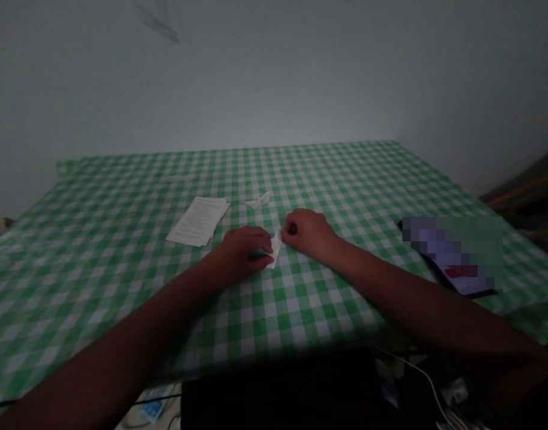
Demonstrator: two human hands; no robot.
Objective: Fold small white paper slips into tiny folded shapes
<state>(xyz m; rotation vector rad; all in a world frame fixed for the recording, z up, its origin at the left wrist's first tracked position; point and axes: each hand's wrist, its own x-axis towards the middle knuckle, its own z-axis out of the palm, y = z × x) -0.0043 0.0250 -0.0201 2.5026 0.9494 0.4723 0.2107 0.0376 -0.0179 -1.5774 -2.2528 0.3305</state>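
Two bare hands are working over a small folded white paper (276, 255) near the middle of a table (327, 173), which is wearing a green-and-white checked cloth. The right hand (308, 233) is pinching the paper's far end, thumb and forefinger meeting at the tip while the remaining fingers are curling inward. The left hand (243, 254) is coming in from the other side, its fingers and thumb bending around a small gap and touching the paper's left edge; whether they are gripping it or merely pressing it down, one cannot tell. The paper is lying at a slant between the two hands, its near end pointing toward the person. Just beyond, a second folded paper (258, 200) is resting on the cloth, with a raised point at its right. Near the left hand, a stack of printed sheets (197, 221) is lying slightly fanned, its text too small to read. Well to the right, beyond the right forearm, a dark-edged device (448, 269) is lying flat, pixelation obscuring most of its surface. A pale wall (274, 77) is standing behind the table, and a white cable (428, 379) is trailing below its near edge.
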